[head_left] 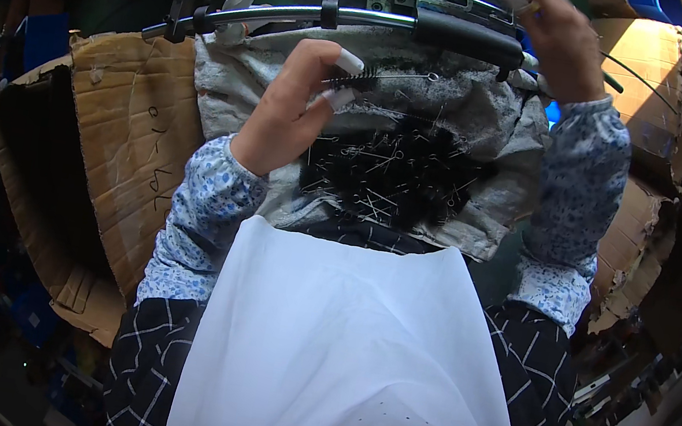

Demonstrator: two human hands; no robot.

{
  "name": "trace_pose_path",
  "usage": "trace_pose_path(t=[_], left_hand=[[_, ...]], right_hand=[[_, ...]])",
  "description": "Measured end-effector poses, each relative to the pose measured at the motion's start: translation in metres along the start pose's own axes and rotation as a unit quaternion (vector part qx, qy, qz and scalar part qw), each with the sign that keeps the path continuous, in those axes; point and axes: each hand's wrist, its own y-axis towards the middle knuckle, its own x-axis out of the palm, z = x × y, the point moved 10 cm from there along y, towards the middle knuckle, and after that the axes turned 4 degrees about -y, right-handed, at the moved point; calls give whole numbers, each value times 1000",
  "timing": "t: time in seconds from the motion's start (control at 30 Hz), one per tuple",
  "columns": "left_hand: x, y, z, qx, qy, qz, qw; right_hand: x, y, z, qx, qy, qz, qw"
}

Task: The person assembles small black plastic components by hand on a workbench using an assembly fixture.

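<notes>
Brush: small black bristle brush (368, 82) with a twisted wire stem, far centre, above the grey cloth (462, 125) strewn with brushes.
Long axis: left–right, wire tip pointing right.
Left hand (290, 111): nearer, pinching the bristle end.
Right hand (560, 38): far right, fingers closed on a thin wire (639, 77).

The right hand (556, 37) has its fingertips cut off by the top edge. White cloth (335, 364) hides the lap. The small brushes (391, 176) blur into one dark heap, uncountable.
</notes>
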Motion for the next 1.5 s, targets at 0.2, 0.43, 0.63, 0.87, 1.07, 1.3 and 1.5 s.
trace_pose_path(t=[0.2, 0.43, 0.63, 0.87, 1.07, 1.3, 1.5], left_hand=[[17, 11, 26, 109, 164, 41, 980], [10, -75, -81, -247, 307, -146, 907], [28, -114, -117, -312, 327, -165, 877], [21, -114, -108, -279, 264, -108, 917], [5, -87, -78, -220, 255, -87, 938], [-35, -72, -55, -233, 118, 12, 965], [-21, -68, -61, -244, -40, -22, 969]], right_hand=[[68, -52, -111, -123, 104, -188, 969], [19, 21, 24, 33, -121, 155, 980], [49, 44, 41, 47, -199, 116, 972], [47, 44, 37, 19, -151, 139, 978], [39, 48, 48, 66, -161, 65, 983], [33, 30, 55, 129, -185, 104, 969], [40, 35, 39, 88, -122, 181, 972]])
